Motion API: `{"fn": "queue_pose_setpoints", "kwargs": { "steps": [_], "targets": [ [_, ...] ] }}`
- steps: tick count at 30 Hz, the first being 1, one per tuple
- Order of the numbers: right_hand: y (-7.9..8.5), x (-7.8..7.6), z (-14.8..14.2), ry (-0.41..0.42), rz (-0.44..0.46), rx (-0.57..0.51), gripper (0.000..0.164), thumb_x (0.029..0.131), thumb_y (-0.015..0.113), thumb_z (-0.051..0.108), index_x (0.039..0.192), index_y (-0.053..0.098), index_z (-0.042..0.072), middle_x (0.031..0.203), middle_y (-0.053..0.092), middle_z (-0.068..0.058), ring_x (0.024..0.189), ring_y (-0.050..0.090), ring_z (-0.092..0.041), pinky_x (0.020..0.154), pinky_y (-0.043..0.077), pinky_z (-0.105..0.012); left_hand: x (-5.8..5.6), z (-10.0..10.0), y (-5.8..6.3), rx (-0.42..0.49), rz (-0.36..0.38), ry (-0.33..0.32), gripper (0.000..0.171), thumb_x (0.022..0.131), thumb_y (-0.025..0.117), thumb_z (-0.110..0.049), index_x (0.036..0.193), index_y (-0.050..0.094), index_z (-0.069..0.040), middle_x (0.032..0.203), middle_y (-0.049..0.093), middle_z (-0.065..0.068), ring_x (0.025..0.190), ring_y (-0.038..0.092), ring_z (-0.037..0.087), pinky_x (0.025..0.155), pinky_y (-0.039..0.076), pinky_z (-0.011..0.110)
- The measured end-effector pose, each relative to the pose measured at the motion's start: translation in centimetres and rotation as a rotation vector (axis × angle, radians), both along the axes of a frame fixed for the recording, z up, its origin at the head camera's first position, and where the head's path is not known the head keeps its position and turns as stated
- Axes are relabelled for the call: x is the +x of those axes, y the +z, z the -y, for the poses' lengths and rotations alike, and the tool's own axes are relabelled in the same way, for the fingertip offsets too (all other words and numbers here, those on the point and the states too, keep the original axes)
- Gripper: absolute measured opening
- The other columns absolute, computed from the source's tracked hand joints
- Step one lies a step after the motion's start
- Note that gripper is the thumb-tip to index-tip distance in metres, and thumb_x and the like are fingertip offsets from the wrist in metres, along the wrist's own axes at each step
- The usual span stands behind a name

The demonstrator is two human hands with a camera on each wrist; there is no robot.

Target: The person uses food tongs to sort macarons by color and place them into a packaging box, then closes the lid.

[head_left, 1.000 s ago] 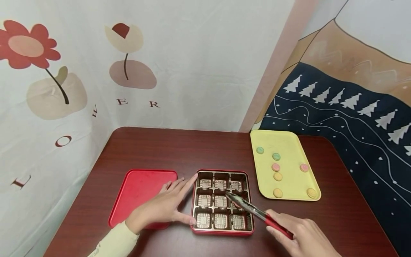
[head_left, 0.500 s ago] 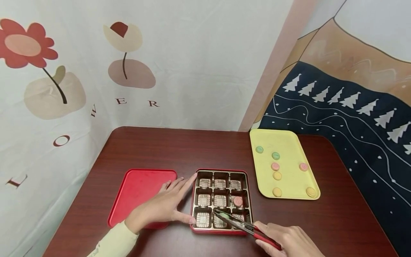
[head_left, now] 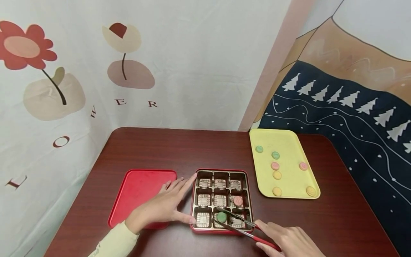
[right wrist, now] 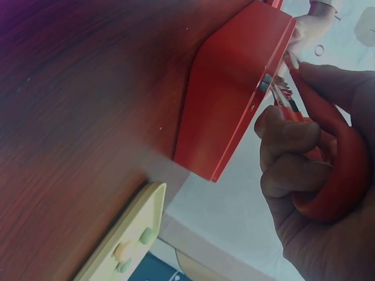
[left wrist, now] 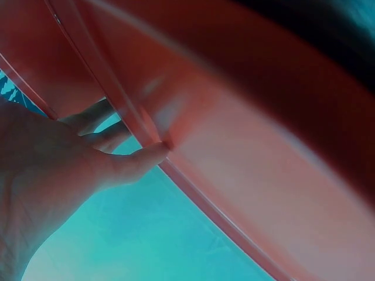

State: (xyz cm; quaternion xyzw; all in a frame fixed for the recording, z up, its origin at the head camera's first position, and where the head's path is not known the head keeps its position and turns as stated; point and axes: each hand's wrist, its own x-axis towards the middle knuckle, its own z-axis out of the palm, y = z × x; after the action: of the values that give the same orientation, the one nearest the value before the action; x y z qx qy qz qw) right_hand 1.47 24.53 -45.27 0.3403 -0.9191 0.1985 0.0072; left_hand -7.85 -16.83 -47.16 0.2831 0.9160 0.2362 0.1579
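A red box [head_left: 221, 233] with a brown liner of square compartments sits mid-table. My left hand [head_left: 163, 207] has its fingers spread, thumb and fingertips touching the box's left side. My right hand [head_left: 285, 237] grips red-handled metal tongs [head_left: 266, 243]; the right wrist view shows fingers curled round the red handle [right wrist: 351, 181]. The tongs' tips are apart, on either side of a round green macaron-like piece [head_left: 221, 217] in the front middle compartment. A pink round piece [head_left: 238, 201] lies in the middle row's right compartment.
A yellow tray [head_left: 290, 142] at the right bears several green, pink and yellow round pieces. Left of the box lies a red lid [head_left: 138, 189], partly under my left forearm. A fabric wall [head_left: 192, 89] rises behind the brown table [head_left: 192, 148].
The tongs have moved from the middle right compartment toward the front middle one and spread apart. The green piece now lies there, released. My left hand has stayed in place.
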Motion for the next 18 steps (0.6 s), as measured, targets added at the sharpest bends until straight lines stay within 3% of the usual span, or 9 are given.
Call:
{"fn": "queue_pose_setpoints", "kwargs": {
  "steps": [4, 7, 9, 13, 18],
  "targets": [
    [0.5, 0.0, -0.4, -0.037, 0.089, 0.013, 0.046, 0.101, 0.078, 0.049, 0.136, 0.068, 0.022, 0.091, 0.054, 0.025, 0.062, 0.041, 0.01, 0.054, 0.037, -0.013, 0.0, 0.0, 0.1, 0.004, 0.007, 0.006, 0.136, 0.081, 0.082, -0.077, 0.178, 0.002, -0.027, 0.175, 0.033, 0.014, 0.158, 0.029, 0.049, 0.119, 0.019, 0.081],
    [0.8, 0.1, -0.8, -0.115, 0.201, 0.035, 0.055, 0.101, 0.075, 0.057, 0.143, 0.067, 0.021, 0.101, 0.065, 0.02, 0.07, 0.051, 0.008, 0.059, 0.048, -0.021, 0.0, 0.0, 0.1, 0.004, 0.008, 0.004, 0.136, 0.08, 0.082, -0.078, 0.178, 0.003, -0.026, 0.175, 0.033, 0.013, 0.158, 0.029, 0.049, 0.119, 0.02, 0.082],
    [0.9, 0.1, -1.2, -0.184, 0.227, 0.045, 0.06, 0.099, 0.075, 0.06, 0.145, 0.067, 0.022, 0.107, 0.07, 0.017, 0.075, 0.055, 0.007, 0.063, 0.053, -0.025, -0.1, 0.0, 0.1, 0.003, 0.007, 0.004, 0.137, 0.08, 0.082, -0.078, 0.178, 0.003, -0.026, 0.175, 0.033, 0.013, 0.158, 0.029, 0.049, 0.119, 0.02, 0.082],
    [0.6, 0.4, -2.1, -0.363, 0.16, 0.039, 0.064, 0.093, 0.082, 0.06, 0.145, 0.071, 0.023, 0.117, 0.075, 0.013, 0.087, 0.066, 0.002, 0.07, 0.06, -0.03, -0.1, 0.0, 0.0, 0.004, 0.012, 0.006, 0.137, 0.08, 0.082, -0.078, 0.178, 0.002, -0.026, 0.175, 0.032, 0.013, 0.159, 0.029, 0.049, 0.119, 0.019, 0.081],
    [-0.2, 0.7, -3.9, -0.523, 0.019, 0.009, 0.069, 0.085, 0.094, 0.048, 0.143, 0.073, 0.017, 0.125, 0.078, -0.002, 0.095, 0.077, -0.02, 0.075, 0.064, -0.045, 0.0, 0.0, 0.1, 0.008, 0.019, 0.006, 0.136, 0.081, 0.081, -0.079, 0.178, 0.002, -0.027, 0.175, 0.032, 0.013, 0.158, 0.029, 0.049, 0.119, 0.019, 0.081]
  ]
}}
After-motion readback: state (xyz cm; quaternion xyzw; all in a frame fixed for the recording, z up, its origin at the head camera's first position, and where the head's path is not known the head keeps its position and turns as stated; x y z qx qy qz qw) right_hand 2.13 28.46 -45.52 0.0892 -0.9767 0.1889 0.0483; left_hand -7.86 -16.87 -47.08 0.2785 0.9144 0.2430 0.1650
